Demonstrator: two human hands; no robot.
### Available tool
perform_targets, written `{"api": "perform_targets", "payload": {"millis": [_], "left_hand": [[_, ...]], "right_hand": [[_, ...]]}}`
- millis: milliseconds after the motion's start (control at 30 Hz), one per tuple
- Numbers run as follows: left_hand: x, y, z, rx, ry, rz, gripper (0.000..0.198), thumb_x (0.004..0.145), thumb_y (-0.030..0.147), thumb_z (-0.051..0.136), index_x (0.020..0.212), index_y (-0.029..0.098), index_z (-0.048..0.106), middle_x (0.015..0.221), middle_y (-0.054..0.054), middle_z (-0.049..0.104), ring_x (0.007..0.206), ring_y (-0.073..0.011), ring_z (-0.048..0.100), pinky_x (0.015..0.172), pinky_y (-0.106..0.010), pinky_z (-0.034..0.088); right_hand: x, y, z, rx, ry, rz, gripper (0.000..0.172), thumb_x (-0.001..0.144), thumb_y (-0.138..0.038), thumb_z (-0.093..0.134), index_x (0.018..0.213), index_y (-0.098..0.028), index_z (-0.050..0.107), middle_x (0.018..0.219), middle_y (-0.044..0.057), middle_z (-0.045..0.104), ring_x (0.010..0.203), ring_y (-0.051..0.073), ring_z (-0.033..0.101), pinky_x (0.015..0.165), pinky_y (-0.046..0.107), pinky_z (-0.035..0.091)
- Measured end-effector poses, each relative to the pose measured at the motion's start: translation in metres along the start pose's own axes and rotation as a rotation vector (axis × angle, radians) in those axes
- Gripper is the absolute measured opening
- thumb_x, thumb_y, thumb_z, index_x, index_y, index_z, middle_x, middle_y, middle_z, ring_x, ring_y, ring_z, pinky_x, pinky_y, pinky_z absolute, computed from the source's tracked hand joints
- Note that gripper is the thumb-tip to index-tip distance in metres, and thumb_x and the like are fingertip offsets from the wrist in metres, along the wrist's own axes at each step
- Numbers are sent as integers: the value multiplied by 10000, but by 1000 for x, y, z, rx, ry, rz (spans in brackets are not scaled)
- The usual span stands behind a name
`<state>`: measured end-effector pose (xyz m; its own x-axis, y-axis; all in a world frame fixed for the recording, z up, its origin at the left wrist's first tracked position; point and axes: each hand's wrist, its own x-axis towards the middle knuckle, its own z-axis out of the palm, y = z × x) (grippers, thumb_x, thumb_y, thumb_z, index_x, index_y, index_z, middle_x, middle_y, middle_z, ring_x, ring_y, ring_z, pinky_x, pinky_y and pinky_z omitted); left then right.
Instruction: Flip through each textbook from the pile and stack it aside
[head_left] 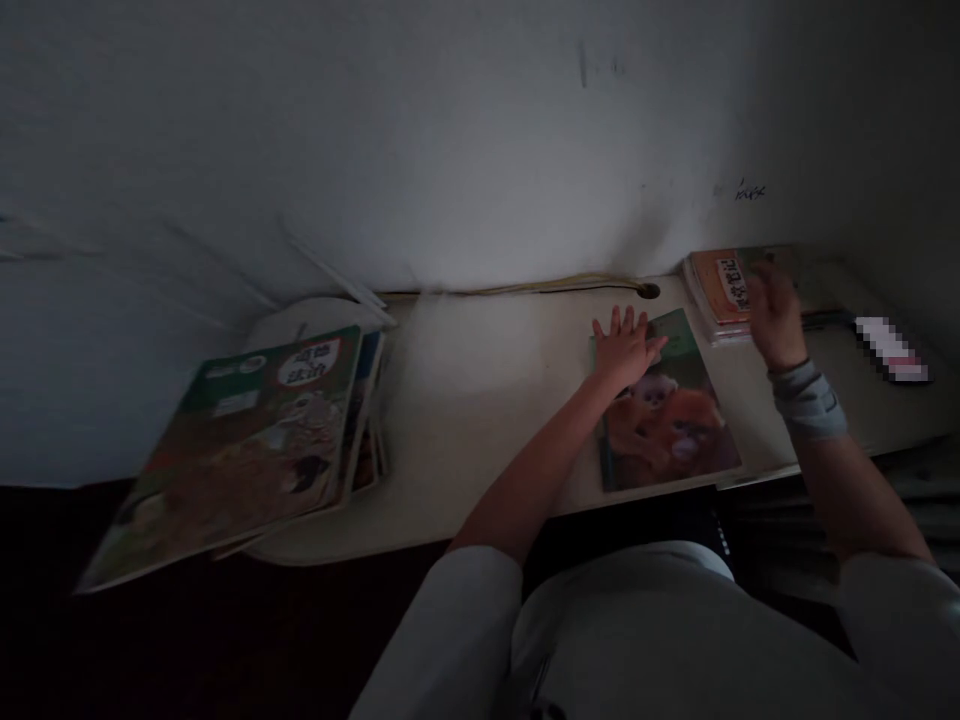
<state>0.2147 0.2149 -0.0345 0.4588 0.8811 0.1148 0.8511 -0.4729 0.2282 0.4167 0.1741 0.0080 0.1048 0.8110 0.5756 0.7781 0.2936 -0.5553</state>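
My left hand (622,350) lies flat with spread fingers on the upper left of a book (671,430) whose cover shows golden-furred monkeys on green. The book lies shut near the table's front edge, in front of me. My right hand (776,315), a grey band round its wrist, is up by a stack of books (716,295) with an orange cover on top. Its fingers look loosely bent and somewhat blurred, with nothing visible in them. Whether it touches the stack I cannot tell.
On the left, a pile of books (247,430) with a green-topped cover juts past the edge of the white table (480,400). At far right lies a phone (892,349), its screen pixelated. A yellowish cable (525,288) runs along the wall to a round hole (648,291).
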Motion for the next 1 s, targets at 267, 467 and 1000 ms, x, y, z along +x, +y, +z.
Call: {"api": "perform_targets", "payload": {"millis": [267, 467, 1000], "left_hand": [[11, 5, 18, 64, -177, 53, 673, 910, 557, 111, 1467, 191, 212, 1544, -111, 177, 1413, -324, 117, 1084, -620, 121], [19, 1, 24, 75, -148, 62, 655, 922, 531, 99, 1468, 183, 195, 1546, -117, 164, 1415, -317, 106, 1073, -629, 127], [-22, -69, -43, 197, -324, -195, 372, 883, 400, 458, 1040, 121, 648, 1053, -184, 648, 987, -293, 607, 768, -338, 458]], "right_hand": [[-95, -54, 34, -673, -637, -225, 767, 865, -607, 390, 1296, 22, 464, 1351, 289, 447, 1251, 366, 427, 1023, 556, 290], [-93, -41, 37, -608, -568, -281, 792, 882, -627, 301, 1373, -12, 380, 1440, 249, 338, 1325, 337, 340, 1050, 523, 269], [-135, -64, 5, -307, -947, -733, 731, 758, -559, 615, 1391, -268, 396, 1474, 125, 346, 1347, 339, 296, 1083, 537, 210]]}}
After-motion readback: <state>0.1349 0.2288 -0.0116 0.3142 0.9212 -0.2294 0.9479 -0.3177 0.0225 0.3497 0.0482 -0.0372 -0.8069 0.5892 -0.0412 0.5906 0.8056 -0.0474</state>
